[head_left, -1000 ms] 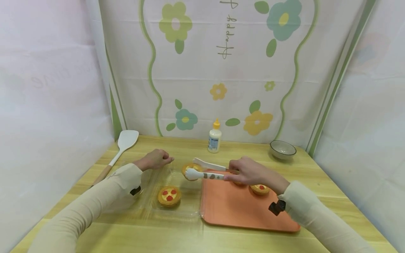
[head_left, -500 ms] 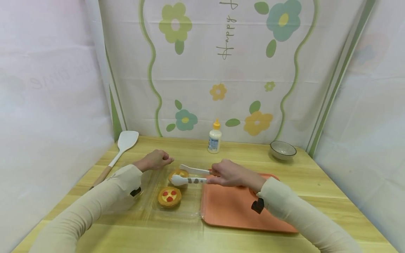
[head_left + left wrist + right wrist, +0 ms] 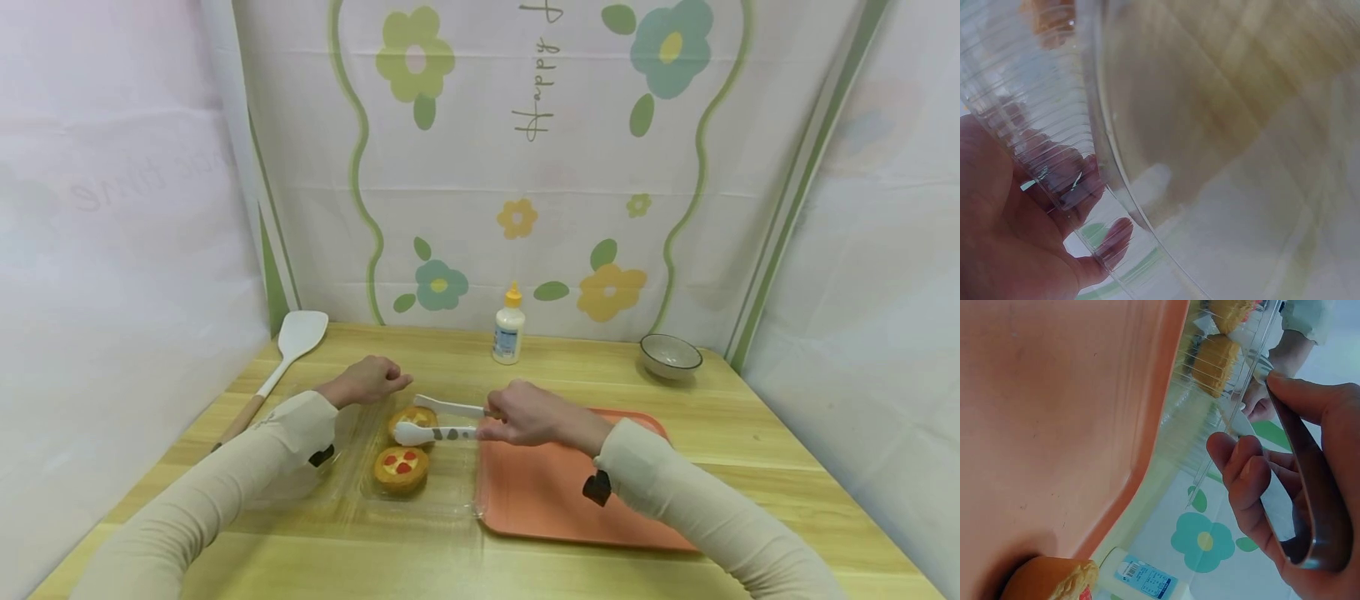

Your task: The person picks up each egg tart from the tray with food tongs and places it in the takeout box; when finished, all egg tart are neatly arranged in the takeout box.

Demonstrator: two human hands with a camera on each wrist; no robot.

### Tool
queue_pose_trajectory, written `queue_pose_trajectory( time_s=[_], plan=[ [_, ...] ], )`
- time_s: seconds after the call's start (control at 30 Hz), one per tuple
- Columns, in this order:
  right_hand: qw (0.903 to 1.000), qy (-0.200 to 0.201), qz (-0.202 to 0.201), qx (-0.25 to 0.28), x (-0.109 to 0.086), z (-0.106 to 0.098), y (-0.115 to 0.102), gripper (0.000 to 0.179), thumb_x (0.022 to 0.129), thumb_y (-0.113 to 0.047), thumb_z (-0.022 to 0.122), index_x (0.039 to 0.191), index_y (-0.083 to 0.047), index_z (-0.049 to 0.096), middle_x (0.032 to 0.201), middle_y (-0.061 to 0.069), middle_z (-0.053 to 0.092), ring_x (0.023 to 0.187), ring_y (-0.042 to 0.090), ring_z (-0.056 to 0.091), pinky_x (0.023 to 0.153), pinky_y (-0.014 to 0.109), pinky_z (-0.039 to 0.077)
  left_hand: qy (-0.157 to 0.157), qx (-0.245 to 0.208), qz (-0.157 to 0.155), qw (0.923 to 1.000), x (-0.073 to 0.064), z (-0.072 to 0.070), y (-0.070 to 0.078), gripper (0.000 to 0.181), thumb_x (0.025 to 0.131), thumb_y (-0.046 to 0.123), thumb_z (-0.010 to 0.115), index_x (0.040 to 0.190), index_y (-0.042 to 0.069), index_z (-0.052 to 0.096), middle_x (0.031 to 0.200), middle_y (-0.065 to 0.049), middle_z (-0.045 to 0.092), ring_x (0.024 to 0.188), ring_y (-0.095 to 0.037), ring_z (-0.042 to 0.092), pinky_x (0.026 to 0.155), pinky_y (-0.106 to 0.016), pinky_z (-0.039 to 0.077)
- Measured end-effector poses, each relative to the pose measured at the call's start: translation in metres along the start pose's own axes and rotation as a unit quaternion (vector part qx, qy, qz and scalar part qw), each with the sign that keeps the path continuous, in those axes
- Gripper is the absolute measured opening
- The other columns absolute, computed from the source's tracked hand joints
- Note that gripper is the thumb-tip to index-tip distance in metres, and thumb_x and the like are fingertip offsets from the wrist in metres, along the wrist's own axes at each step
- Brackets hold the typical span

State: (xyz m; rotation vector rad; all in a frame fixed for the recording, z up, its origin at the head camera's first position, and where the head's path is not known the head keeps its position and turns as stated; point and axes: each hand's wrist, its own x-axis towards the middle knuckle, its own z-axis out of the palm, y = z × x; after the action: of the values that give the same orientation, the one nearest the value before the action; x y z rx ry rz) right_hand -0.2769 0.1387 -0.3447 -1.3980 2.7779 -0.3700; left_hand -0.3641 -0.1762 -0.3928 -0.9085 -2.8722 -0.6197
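I see the right hand [image 3: 525,412] curled round white-ended tongs [image 3: 456,433], whose spread tips flank the far tart [image 3: 410,415] — contact, from this remote seat, I cannot tell — inside the clear container [image 3: 453,479]. The left hand [image 3: 366,381], fingers bent, grips the container's edge, and the near tart [image 3: 401,469] lies just beside the far one. Farther out, I find a third tart [image 3: 1047,578] on the orange tray [image 3: 555,508], then bottle [image 3: 507,333], spatula [image 3: 274,376] and bowl [image 3: 671,357].
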Motion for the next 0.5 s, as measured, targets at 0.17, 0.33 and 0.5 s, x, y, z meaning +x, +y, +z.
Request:
queue_pose_trajectory(
  time_s=[0.17,0.33,0.5],
  plan=[
    [1.0000,0.004,-0.002,0.003,0.0002,0.0010,-0.0013,0.032,0.094,-0.040,0.064,0.078,-0.013,0.056,0.054,-0.010,0.030,0.044,-0.001,0.020,0.042,0.018,0.019,-0.004,-0.001,0.000,1.0000,-0.0015,-0.0011,0.0022,0.046,0.100,0.027,0.055,0.058,0.018,0.039,0.055,0.008,0.036,0.050,-0.006,0.031,0.050,-0.023,0.028],
    [0.9998,0.002,0.008,0.018,-0.0006,-0.0007,-0.0040,0.037,0.093,-0.040,0.066,0.073,-0.012,0.052,0.054,-0.010,0.028,0.045,0.000,0.019,0.043,0.020,0.019,0.002,-0.001,0.008,1.0000,-0.0023,-0.0027,0.0039,0.046,0.100,0.026,0.055,0.057,0.017,0.039,0.055,0.008,0.036,0.049,-0.006,0.031,0.050,-0.023,0.027],
    [0.9993,-0.006,0.030,0.023,-0.0015,-0.0021,-0.0075,0.041,0.092,-0.043,0.067,0.069,-0.014,0.047,0.054,-0.010,0.026,0.045,0.001,0.019,0.043,0.021,0.019,0.001,-0.002,0.002,1.0000,-0.0018,-0.0019,0.0032,0.047,0.100,0.025,0.056,0.057,0.017,0.039,0.055,0.008,0.035,0.049,-0.007,0.031,0.050,-0.023,0.027]
  ],
)
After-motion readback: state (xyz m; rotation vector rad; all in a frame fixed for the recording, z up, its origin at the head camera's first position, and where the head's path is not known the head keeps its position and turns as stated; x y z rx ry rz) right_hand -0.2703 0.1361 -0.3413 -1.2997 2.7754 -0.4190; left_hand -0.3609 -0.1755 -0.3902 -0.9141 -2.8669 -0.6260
